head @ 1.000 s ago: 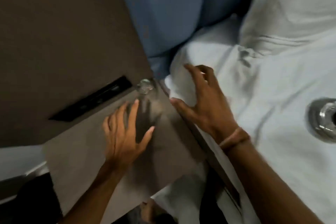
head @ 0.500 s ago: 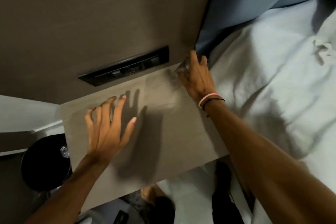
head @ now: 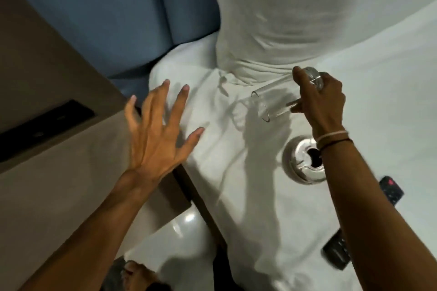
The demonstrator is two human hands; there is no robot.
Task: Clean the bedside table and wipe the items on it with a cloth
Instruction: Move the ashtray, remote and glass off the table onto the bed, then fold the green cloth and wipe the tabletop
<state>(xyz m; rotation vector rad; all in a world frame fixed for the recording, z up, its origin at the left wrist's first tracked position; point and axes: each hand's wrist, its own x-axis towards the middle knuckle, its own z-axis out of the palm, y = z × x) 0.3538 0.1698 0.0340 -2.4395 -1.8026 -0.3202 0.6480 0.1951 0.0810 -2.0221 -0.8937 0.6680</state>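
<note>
White bed [head: 260,196], probably blue headboard [head: 123,7]

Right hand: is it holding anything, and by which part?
The right hand holds a clear drinking glass by its base end, tipped on its side above the bed sheet. The left hand is open.

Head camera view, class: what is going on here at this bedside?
A person is clearing the bedside table. The right hand holds a clear drinking glass tipped on its side above the white bed sheet. The left hand is empty, fingers spread over the table's edge. A glass ashtray and two dark remotes already lie on the bed. No cloth is visible.
</note>
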